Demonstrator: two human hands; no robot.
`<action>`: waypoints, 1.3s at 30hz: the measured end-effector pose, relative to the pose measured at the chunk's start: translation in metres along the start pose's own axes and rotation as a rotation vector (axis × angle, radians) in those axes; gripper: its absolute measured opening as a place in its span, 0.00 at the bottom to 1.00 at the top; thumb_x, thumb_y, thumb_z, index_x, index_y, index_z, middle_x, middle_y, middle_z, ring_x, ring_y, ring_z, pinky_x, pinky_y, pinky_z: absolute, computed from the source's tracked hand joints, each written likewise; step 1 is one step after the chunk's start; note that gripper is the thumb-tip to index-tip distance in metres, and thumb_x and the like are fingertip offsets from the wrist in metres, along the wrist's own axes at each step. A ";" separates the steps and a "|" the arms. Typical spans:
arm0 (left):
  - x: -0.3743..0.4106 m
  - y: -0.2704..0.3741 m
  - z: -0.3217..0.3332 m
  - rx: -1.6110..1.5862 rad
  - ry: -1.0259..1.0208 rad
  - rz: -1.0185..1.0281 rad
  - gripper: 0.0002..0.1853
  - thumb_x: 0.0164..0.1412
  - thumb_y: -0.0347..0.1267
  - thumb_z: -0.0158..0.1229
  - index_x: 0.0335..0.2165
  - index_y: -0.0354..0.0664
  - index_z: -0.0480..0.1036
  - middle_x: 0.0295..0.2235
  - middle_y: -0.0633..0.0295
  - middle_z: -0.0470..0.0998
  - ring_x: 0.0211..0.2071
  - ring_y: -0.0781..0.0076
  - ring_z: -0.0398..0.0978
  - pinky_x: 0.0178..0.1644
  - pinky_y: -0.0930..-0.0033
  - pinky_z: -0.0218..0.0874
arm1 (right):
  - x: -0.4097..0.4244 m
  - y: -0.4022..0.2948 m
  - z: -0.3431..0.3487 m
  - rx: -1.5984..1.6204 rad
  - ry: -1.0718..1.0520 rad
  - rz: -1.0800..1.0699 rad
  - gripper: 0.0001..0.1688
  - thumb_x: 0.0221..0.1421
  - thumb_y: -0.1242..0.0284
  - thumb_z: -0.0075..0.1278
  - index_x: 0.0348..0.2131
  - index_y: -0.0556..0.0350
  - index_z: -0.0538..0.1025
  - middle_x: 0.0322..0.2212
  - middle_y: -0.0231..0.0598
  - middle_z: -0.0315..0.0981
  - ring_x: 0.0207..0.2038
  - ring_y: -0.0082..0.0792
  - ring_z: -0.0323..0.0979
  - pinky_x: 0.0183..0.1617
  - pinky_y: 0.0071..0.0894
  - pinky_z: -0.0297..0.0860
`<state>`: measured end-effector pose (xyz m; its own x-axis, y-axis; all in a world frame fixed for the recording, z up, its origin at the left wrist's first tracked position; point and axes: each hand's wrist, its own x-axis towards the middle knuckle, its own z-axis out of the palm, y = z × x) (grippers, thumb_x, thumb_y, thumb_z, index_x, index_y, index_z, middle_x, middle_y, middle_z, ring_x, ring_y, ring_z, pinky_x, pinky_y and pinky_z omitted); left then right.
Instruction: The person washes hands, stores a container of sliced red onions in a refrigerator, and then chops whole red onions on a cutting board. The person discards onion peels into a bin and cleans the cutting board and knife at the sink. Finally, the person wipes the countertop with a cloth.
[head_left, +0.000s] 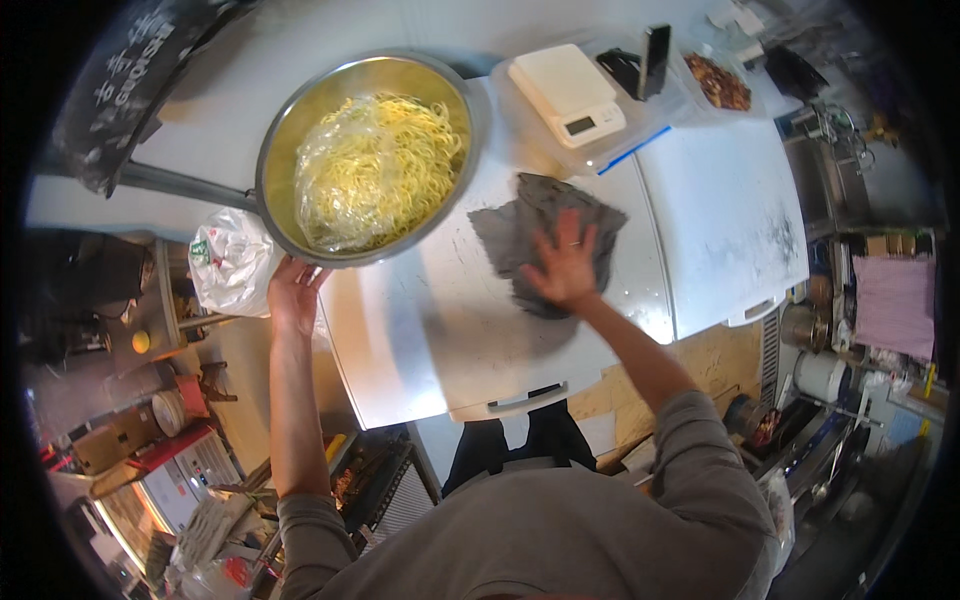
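A large stainless steel bowl (466, 150) stands at the left of a white freezer lid (397, 315). Yellow noodles (420, 135) fill it, partly covered by a clear plastic bag (330, 187). My left hand (295, 289) holds the bowl's near lower edge, its fingertips hidden beneath the rim. Flat on a crumpled dark grey cloth (502, 232) lies my right hand (564, 262), fingers spread and a ring on one of them. The cloth rests on the lid, to the right of the bowl.
Behind the cloth, a white kitchen scale (562, 90) sits on a clear bag with a blue seal (634, 150). A phone-like black object (655, 64) stands upright beside it. Bagged brown food (718, 81) lies farther right. A white plastic bag (232, 262) hangs left of the bowl.
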<state>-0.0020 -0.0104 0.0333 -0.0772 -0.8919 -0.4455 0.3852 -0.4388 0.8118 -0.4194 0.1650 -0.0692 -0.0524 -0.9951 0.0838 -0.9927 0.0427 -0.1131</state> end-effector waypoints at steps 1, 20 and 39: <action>0.009 0.000 -0.004 -0.012 -0.005 -0.013 0.18 0.61 0.26 0.47 0.50 0.33 0.64 0.44 0.55 0.72 0.45 0.63 0.70 0.53 0.54 0.65 | -0.004 -0.034 0.001 0.172 0.003 -0.061 0.42 0.50 0.40 0.45 0.54 0.48 0.70 0.64 0.67 0.34 0.67 0.66 0.26 0.61 0.80 0.27; -0.074 -0.215 0.383 -0.086 -0.159 -0.132 0.34 0.61 0.23 0.48 0.60 0.27 0.43 0.54 0.35 0.62 0.53 0.48 0.67 0.58 0.54 0.61 | 0.025 0.261 -0.044 0.104 0.057 -0.111 0.43 0.55 0.43 0.43 0.60 0.50 0.62 0.66 0.48 0.41 0.68 0.45 0.38 0.69 0.53 0.37; 0.009 -0.197 0.410 0.824 0.337 0.498 0.23 0.54 0.30 0.55 0.47 0.31 0.63 0.46 0.41 0.67 0.49 0.48 0.68 0.56 0.57 0.61 | -0.159 0.415 -0.073 -0.015 -0.187 0.091 0.53 0.49 0.37 0.45 0.63 0.50 0.57 0.64 0.66 0.34 0.67 0.65 0.32 0.62 0.77 0.28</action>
<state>-0.4558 0.0234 0.0240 0.2310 -0.9723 0.0344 -0.4598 -0.0780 0.8846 -0.8308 0.3476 -0.0568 -0.1222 -0.9863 -0.1111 -0.9863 0.1332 -0.0973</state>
